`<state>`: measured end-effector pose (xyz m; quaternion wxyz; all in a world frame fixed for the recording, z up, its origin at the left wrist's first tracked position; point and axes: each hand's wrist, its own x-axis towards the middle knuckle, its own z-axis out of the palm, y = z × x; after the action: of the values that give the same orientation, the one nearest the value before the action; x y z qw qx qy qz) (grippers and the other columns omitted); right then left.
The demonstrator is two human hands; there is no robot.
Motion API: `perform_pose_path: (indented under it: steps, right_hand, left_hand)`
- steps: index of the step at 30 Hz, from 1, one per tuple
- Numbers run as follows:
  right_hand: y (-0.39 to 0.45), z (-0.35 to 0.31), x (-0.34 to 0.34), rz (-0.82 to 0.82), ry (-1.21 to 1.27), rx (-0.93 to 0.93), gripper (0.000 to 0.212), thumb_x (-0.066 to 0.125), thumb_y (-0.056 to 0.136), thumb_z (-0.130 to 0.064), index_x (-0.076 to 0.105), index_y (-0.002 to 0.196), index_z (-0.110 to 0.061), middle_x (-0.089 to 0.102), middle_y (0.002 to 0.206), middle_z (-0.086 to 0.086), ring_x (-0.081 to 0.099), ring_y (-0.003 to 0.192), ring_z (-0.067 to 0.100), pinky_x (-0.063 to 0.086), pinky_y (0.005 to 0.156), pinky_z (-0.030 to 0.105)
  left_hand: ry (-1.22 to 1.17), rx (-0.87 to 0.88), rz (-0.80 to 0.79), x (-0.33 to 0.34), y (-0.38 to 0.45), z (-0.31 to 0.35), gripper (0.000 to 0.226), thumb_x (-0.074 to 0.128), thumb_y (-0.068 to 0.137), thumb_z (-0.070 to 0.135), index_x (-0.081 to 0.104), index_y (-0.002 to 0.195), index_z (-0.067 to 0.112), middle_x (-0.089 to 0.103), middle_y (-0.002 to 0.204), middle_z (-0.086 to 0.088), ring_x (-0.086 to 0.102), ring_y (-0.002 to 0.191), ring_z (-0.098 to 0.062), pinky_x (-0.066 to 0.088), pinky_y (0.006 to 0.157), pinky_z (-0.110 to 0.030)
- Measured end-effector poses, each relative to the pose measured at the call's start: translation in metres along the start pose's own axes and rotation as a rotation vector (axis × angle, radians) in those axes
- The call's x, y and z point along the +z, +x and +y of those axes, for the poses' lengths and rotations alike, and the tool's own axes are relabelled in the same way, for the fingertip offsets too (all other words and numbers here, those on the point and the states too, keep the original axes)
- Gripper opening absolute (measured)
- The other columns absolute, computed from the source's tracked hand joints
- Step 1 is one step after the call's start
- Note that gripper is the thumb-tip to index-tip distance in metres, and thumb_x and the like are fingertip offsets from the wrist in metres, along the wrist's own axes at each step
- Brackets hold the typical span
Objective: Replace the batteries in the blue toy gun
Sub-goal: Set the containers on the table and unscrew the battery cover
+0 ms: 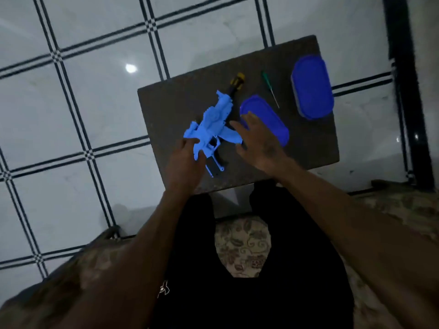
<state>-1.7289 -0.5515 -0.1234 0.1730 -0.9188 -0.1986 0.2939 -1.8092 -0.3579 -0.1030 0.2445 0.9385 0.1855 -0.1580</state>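
Observation:
The blue toy gun lies on a small dark table, its yellow and black muzzle pointing away from me. My left hand touches the gun's near end by the grip, fingers loosely bent. My right hand hovers with spread fingers just right of the gun, partly over a blue oval lid. A green-handled screwdriver lies beyond that lid. No batteries are visible.
A blue-lidded oval container stands at the table's far right. The table sits on a white tiled floor with dark grid lines. A dark post rises at the right. My legs and a patterned cushion are below.

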Motion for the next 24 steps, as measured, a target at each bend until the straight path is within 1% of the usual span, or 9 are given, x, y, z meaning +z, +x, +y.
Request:
perform_pose_path:
  steps: [2,4,8,10,12,15,19,21,24]
  right_hand:
    - [0.007,-0.006,0.015,-0.02,-0.005,-0.023,0.064,0.051,0.094,-0.024,0.027,0.153,-0.017,0.018,0.16,0.016,0.011,0.15,0.03,0.015,0.118,0.037]
    - [0.019,-0.013,0.033,0.017,0.008,-0.059,0.065,0.05,0.094,-0.024,0.025,0.153,-0.017,0.016,0.161,0.013,0.009,0.15,0.027,0.019,0.118,0.037]
    - [0.045,-0.019,0.071,0.085,0.013,-0.137,0.067,0.054,0.093,-0.026,0.025,0.154,-0.018,0.013,0.162,0.013,0.008,0.15,0.029,0.022,0.118,0.04]
    - [0.068,-0.009,0.105,0.136,-0.018,-0.153,0.069,0.055,0.093,-0.029,0.025,0.154,-0.017,0.009,0.162,0.017,0.006,0.15,0.033,0.017,0.121,0.04]
    - [0.075,-0.008,0.104,0.179,-0.038,-0.155,0.068,0.053,0.093,-0.031,0.025,0.153,-0.015,0.007,0.161,0.02,0.005,0.15,0.035,0.013,0.122,0.041]
    - [0.087,0.007,0.12,0.266,-0.074,-0.177,0.067,0.053,0.095,-0.033,0.027,0.153,-0.013,0.006,0.161,0.022,0.007,0.149,0.037,0.013,0.122,0.044]
    - [0.093,0.02,0.14,0.356,-0.215,-0.209,0.072,0.052,0.093,-0.04,0.021,0.154,-0.018,0.003,0.161,0.021,0.009,0.149,0.037,0.018,0.12,0.047]
    - [0.094,0.022,0.144,0.415,-0.25,-0.208,0.071,0.051,0.092,-0.044,0.023,0.154,-0.021,0.004,0.162,0.02,0.012,0.149,0.037,0.024,0.117,0.048]
    - [0.081,0.024,0.155,0.49,-0.271,-0.174,0.069,0.05,0.091,-0.05,0.029,0.151,-0.024,0.01,0.161,0.02,0.022,0.145,0.037,0.031,0.111,0.047]
  left_hand:
    - [0.011,0.025,0.014,0.011,0.007,-0.013,0.037,0.061,0.087,0.02,0.059,0.123,0.014,0.056,0.123,-0.011,0.057,0.103,-0.031,0.041,0.08,-0.032]
    - [0.0,0.045,0.048,0.02,0.022,-0.029,0.037,0.06,0.086,0.019,0.058,0.122,0.009,0.055,0.123,-0.015,0.055,0.108,-0.034,0.044,0.086,-0.038]
    - [0.069,0.132,0.127,0.051,0.044,-0.07,0.034,0.058,0.088,0.021,0.058,0.115,0.001,0.054,0.123,-0.021,0.053,0.11,-0.039,0.044,0.088,-0.043]
    - [0.106,0.184,0.165,0.084,0.06,-0.096,0.036,0.057,0.089,0.025,0.058,0.118,0.003,0.054,0.125,-0.02,0.053,0.112,-0.038,0.045,0.088,-0.042]
    - [0.116,0.222,0.173,0.085,0.065,-0.098,0.04,0.055,0.091,0.029,0.058,0.125,0.009,0.053,0.128,-0.017,0.052,0.115,-0.036,0.044,0.092,-0.041]
    - [0.147,0.306,0.249,0.099,0.077,-0.107,0.043,0.05,0.093,0.036,0.056,0.129,0.013,0.052,0.13,-0.014,0.051,0.116,-0.033,0.042,0.095,-0.039]
    - [0.14,0.333,0.368,0.116,0.084,-0.101,0.043,0.045,0.093,0.042,0.057,0.126,0.017,0.056,0.124,-0.008,0.056,0.106,-0.029,0.048,0.087,-0.04]
    - [0.153,0.348,0.42,0.123,0.083,-0.097,0.044,0.047,0.093,0.043,0.056,0.127,0.016,0.055,0.124,-0.009,0.055,0.106,-0.029,0.046,0.087,-0.04]
    - [0.166,0.361,0.467,0.139,0.063,-0.104,0.05,0.047,0.093,0.044,0.05,0.133,0.015,0.05,0.131,-0.012,0.051,0.113,-0.033,0.044,0.091,-0.042]
